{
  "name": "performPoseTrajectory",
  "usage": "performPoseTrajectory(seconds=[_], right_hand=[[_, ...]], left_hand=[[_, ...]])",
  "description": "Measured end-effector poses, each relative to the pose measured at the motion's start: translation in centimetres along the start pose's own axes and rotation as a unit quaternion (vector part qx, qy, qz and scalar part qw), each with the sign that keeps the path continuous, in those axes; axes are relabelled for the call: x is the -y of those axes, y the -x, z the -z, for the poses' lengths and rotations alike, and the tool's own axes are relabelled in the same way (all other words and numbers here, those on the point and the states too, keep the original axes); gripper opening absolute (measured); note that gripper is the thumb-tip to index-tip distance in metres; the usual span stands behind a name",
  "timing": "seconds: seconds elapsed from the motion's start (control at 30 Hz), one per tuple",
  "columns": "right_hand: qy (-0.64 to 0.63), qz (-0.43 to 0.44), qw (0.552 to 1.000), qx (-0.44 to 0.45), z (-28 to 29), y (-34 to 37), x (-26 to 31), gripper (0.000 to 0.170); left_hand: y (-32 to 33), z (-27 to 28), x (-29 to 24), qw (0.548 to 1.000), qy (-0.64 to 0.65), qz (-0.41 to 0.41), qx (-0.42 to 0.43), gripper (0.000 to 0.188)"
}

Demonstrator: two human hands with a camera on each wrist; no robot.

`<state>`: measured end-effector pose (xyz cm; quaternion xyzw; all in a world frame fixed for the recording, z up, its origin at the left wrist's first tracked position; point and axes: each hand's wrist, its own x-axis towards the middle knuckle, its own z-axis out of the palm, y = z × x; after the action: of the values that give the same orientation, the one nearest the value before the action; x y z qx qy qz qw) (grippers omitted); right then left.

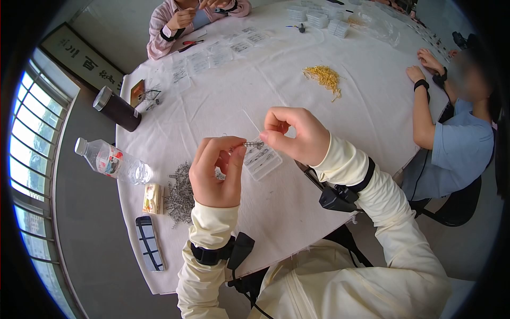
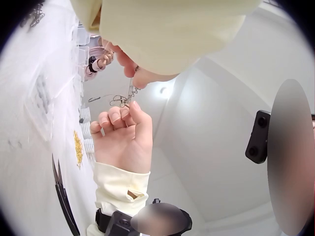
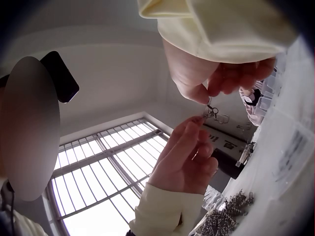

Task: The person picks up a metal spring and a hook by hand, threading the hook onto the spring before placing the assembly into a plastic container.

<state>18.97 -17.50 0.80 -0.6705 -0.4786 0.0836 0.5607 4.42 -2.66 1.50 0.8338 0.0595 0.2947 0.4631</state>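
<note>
In front of me, above the table, my left hand [image 1: 215, 173] pinches a small coiled metal wire piece [image 1: 253, 144] between thumb and forefinger. My right hand [image 1: 300, 133] pinches the other end from the opposite side. Loops and a hook shape of the wire piece [image 3: 211, 113] stick out between the fingertips in the right wrist view. A thin pale strip [image 1: 251, 119] runs up from the right fingertips. Below the hands lies a clear plastic box [image 1: 263, 166] with metal pieces in its compartments, partly hidden by the hands.
A pile of coiled wire pieces [image 1: 180, 195] lies left, near a small pack [image 1: 153, 199], a phone [image 1: 150, 243], a bottle [image 1: 114, 162] and a thermos [image 1: 117, 109]. Black scissors [image 2: 63, 199] lie right; yellow pieces [image 1: 325, 78] lie farther back. Two other people sit around the table.
</note>
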Motion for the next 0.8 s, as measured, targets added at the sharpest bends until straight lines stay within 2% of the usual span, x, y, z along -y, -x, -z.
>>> performPoseTrajectory(seconds=[0.2, 0.27, 0.3, 0.37, 0.5, 0.8], right_hand=[[-0.038, -0.001, 0.999, 0.016, 0.2, 0.0, 0.6, 0.014], [-0.054, 0.059, 0.997, 0.017, 0.2, -0.1, 0.9, 0.010], [-0.054, 0.059, 0.997, 0.018, 0.2, -0.1, 0.9, 0.010], [-0.024, 0.104, 0.993, 0.052, 0.4, -0.1, 0.6, 0.017], [-0.008, 0.080, 0.996, 0.050, 0.4, 0.0, 0.7, 0.014], [-0.011, 0.104, 0.994, 0.021, 0.4, 0.1, 0.8, 0.011]], left_hand=[[-0.1, 0.5, 0.2, 1.000, -0.002, -0.008, -0.013, 0.009], [-0.3, 0.3, 0.5, 0.999, 0.016, -0.015, -0.031, 0.007], [-0.3, 0.2, 0.7, 0.998, 0.033, -0.022, -0.048, 0.006], [-0.3, 0.1, 0.8, 0.997, 0.061, -0.013, -0.043, 0.007], [0.0, 0.3, 0.0, 0.995, 0.090, 0.031, -0.011, 0.011], [0.2, 0.0, -0.3, 0.992, 0.110, 0.062, -0.012, 0.009]])
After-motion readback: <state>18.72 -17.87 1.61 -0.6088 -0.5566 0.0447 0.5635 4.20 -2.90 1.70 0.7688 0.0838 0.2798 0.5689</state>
